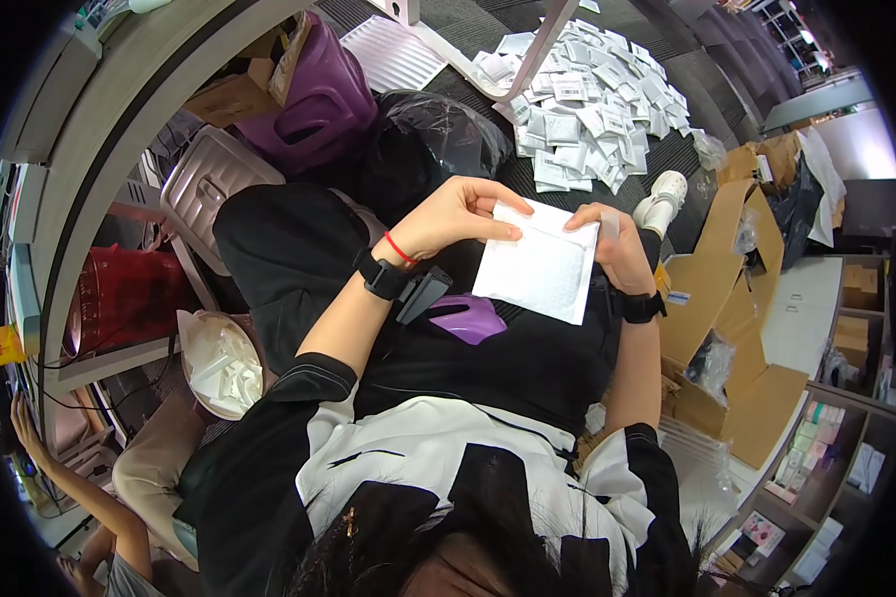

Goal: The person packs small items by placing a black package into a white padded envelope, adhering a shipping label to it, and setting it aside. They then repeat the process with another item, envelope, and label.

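Observation:
A white padded mailer (pixel 536 274) is held up over my lap between my two hands. My left hand (pixel 460 217) pinches its upper left corner, thumb on the near face and fingers behind. At the upper right corner, the fingers of my right hand (pixel 615 244) close on the mailer's edge. A small pale strip (pixel 609 227) shows by the right fingers; whether it is loose or attached, I cannot tell. Below the mailer, a purple plastic piece (pixel 470 318) shows between my legs. Beyond my hands, a heap of similar white mailers (pixel 592 109) lies on the floor.
Black plastic bag (pixel 438 139) and purple plastic container (pixel 314 99) stand ahead on the left. A bin of white scraps (pixel 225 366) is at my left. Open cardboard boxes (pixel 712 298) stand at my right. Another person's arm (pixel 80 493) shows at the lower left.

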A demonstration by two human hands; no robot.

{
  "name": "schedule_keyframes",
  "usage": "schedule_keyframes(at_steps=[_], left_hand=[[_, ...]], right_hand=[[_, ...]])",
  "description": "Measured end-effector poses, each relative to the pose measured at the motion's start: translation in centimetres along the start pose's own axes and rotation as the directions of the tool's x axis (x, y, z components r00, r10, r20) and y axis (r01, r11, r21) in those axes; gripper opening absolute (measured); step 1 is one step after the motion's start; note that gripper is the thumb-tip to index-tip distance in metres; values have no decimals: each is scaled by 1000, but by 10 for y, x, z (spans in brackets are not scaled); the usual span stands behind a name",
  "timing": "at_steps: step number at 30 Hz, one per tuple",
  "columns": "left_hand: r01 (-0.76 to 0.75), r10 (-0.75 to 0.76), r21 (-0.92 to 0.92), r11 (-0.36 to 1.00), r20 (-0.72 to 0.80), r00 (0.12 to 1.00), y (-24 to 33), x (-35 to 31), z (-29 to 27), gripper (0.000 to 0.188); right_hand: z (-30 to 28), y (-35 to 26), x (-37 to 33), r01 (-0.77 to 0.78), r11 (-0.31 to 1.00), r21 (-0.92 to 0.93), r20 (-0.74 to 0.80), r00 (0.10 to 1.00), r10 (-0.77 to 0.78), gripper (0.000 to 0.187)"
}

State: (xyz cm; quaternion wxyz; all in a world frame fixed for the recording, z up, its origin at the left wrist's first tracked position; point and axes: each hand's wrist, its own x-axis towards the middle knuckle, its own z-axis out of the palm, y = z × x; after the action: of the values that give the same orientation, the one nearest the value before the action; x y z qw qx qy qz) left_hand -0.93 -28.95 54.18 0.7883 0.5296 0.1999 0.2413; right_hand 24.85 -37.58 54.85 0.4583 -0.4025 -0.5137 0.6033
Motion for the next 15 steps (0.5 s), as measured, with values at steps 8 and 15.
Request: schedule_keyframes(at_steps=[8,15], left_hand=[[-34,130,338,941,-267,955,6,1,8,55],[-399,384,217,891,110,917,-5,-4,22,51]], right_hand=[[37,-4,13,-42,998,53,-355,933,58,38],[83,-20,17,282,944,173,-580,803,-134,40]])
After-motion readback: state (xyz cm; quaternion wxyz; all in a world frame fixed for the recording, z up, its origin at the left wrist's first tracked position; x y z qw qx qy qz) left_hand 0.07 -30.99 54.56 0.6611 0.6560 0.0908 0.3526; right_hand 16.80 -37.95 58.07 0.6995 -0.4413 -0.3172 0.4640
